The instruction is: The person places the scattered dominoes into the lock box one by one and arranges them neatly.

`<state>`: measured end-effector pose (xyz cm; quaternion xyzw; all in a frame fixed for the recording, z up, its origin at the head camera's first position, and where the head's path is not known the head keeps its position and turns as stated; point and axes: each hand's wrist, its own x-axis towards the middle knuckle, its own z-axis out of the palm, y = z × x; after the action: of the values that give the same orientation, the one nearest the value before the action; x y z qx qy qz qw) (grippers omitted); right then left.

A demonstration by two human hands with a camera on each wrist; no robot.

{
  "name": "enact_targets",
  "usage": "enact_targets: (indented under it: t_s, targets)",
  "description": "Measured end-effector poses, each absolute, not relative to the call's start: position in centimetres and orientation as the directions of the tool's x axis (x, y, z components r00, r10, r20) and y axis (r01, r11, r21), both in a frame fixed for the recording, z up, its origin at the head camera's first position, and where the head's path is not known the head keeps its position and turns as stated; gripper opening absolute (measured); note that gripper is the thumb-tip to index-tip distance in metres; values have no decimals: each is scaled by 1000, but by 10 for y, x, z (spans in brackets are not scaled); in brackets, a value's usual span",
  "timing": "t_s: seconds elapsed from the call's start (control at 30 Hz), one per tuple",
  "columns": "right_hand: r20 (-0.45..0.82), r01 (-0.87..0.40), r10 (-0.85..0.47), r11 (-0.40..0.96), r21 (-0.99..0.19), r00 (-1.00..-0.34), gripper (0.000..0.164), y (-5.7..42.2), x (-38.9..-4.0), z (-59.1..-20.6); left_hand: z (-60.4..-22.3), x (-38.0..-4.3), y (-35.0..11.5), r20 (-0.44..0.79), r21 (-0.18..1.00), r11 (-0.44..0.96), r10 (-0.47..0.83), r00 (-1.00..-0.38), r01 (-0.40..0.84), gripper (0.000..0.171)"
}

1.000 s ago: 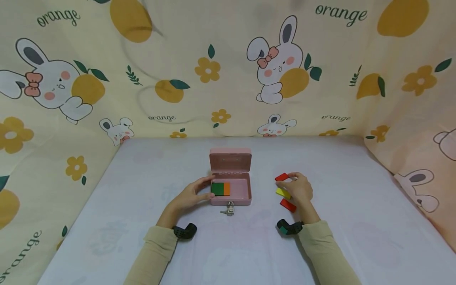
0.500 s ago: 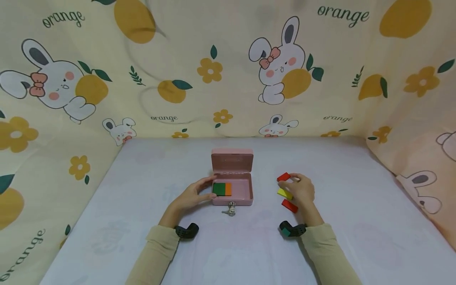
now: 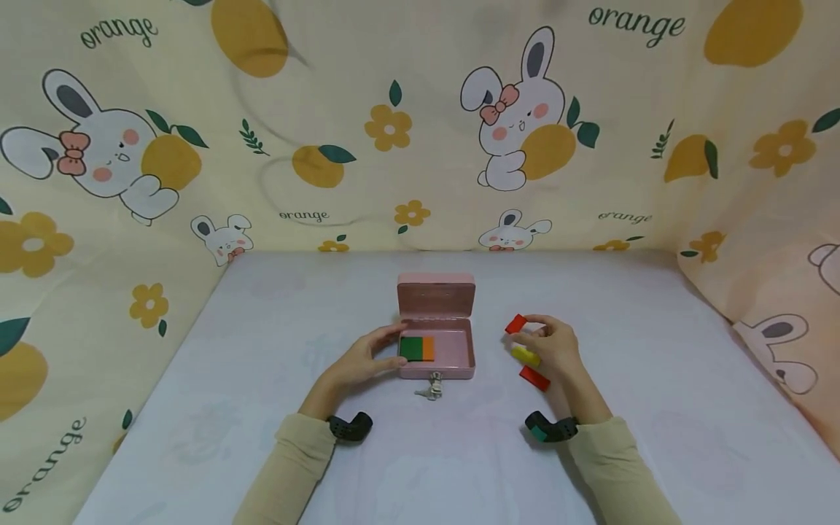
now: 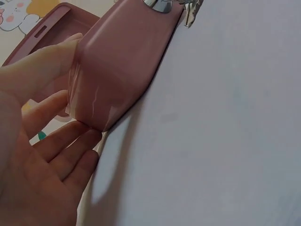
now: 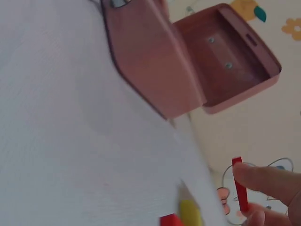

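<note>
A pink metal cash box stands with its lid up, a green block and an orange block side by side at its left end inside. The fingers and thumb of my left hand rest against the box's left end, fairly straight. Right of the box, my right hand pinches a flat red block between thumb and finger, tilted. Below that hand lie a yellow block and another red block on the white cloth.
Keys hang from the lock at the box's front. A printed bunny-and-orange curtain encloses the white surface at the back and sides. A black wrist camera sits on the left wrist, another on the right.
The box has shifted slightly to the right along with my left hand. The red block in my right hand has tilted and moved a little left relative to the other blocks.
</note>
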<state>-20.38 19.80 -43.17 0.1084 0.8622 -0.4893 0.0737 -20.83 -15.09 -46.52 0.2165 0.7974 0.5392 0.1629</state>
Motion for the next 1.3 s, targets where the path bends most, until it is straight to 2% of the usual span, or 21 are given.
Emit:
enact_targets:
  t_s: [0.23, 0.43, 0.6, 0.93, 1.3]
  targets:
    - [-194, 164, -10, 492, -855, -981, 56, 199, -200, -422, -465, -206, -145, -25, 920, 346, 526, -850, 187, 69]
    - [-148, 88, -63, 564, -821, -987, 53, 201, -200, -417, -466, -206, -143, -51, 920, 355, 527, -849, 164, 70]
    - [-115, 38, -111, 538, -842, -987, 50, 199, -200, -416, -466, -206, -144, -37, 924, 343, 522, -852, 170, 68]
    - [-99, -12, -171, 554, -833, -980, 48, 189, -200, -416, -472, -206, -145, -5, 941, 289, 533, -846, 177, 67]
    - [-85, -50, -229, 526, -849, -970, 49, 187, -195, -418, -470, -206, -144, -64, 943, 309, 533, -844, 124, 71]
